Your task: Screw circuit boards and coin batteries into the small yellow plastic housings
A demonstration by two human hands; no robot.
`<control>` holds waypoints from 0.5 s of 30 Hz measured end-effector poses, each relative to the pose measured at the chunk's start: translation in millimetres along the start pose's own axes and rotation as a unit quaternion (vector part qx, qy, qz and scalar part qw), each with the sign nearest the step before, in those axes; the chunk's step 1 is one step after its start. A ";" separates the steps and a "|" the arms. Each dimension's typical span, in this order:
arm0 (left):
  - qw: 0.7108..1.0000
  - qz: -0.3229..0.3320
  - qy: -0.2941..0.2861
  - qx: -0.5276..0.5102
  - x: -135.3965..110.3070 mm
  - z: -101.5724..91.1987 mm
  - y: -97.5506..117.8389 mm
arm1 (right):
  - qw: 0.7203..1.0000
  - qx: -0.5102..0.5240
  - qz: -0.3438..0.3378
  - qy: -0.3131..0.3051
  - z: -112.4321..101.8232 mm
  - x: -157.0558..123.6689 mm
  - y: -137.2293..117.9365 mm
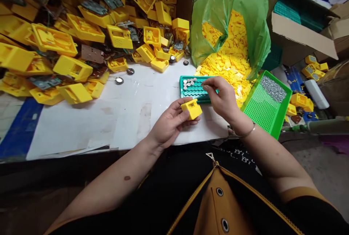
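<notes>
My left hand [171, 122] is closed around a small yellow plastic housing [192, 110], its slotted opening turned up and away from me. My right hand [222, 98], fingers pinched, hovers over the right part of a teal tray [181, 91]. Whatever the fingertips hold, if anything, is too small or hidden to make out. Several round silver button cells [188, 82] sit in the tray's left pockets; the hand covers part of its right side.
Yellow housings [73, 68] and circuit boards are heaped at the left and back. A green bag [200, 42] spills small yellow pieces [226, 64] behind the tray. Right of it stands a green perforated basket [285, 116] with small metal parts [273, 88]. Small round speakers [119, 80] lie on the table.
</notes>
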State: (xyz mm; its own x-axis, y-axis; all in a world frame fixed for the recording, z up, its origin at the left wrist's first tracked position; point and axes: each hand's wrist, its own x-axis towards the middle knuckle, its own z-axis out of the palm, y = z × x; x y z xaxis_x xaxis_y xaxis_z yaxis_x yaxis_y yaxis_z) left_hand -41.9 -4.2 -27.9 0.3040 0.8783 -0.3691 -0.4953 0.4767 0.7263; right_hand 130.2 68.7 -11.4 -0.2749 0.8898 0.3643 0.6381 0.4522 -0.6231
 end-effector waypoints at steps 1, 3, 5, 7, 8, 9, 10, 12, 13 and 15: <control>0.999 -0.018 0.003 -0.035 0.4 3.2 -1.6 | 0.997 0.070 0.034 0.024 -0.6 -7.8 -5.4; 0.995 -0.038 0.005 -0.091 2.3 10.0 -6.7 | 0.983 0.156 0.084 0.050 1.0 -25.1 -16.0; 0.991 -0.043 0.005 -0.125 5.1 16.9 -12.8 | 0.977 0.174 0.095 0.072 6.2 -41.2 -23.4; 0.991 -0.037 0.009 -0.132 7.3 22.8 -17.9 | 0.980 0.155 0.080 0.094 12.6 -52.5 -25.9; 0.991 -0.034 0.012 -0.128 8.0 25.0 -19.7 | 0.983 0.140 0.067 0.101 15.2 -55.9 -25.3; 0.992 -0.031 0.014 -0.122 8.4 26.6 -21.0 | 0.985 0.126 0.054 0.103 16.9 -57.8 -23.9; 0.993 -0.027 0.015 -0.118 8.7 27.4 -21.9 | 0.987 0.119 0.044 0.102 17.2 -58.4 -22.0; 0.993 -0.021 0.014 -0.117 9.1 27.1 -23.4 | 0.985 0.135 0.045 0.099 13.7 -56.5 -18.0; 0.993 -0.020 0.011 -0.118 9.4 26.0 -24.5 | 0.981 0.159 0.059 0.095 10.0 -54.7 -16.5; 0.993 -0.014 0.002 -0.116 10.1 23.0 -27.8 | 0.965 0.227 0.115 0.064 0.4 -50.8 -14.7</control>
State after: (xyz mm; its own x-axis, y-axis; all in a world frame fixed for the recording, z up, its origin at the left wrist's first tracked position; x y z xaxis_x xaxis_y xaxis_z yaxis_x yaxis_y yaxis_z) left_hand -6.4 -9.5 -38.5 0.3173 0.8640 -0.3908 -0.6615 0.4970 0.5617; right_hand 134.5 16.9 -21.0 -0.0542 0.9679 0.2455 0.2828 0.2507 -0.9258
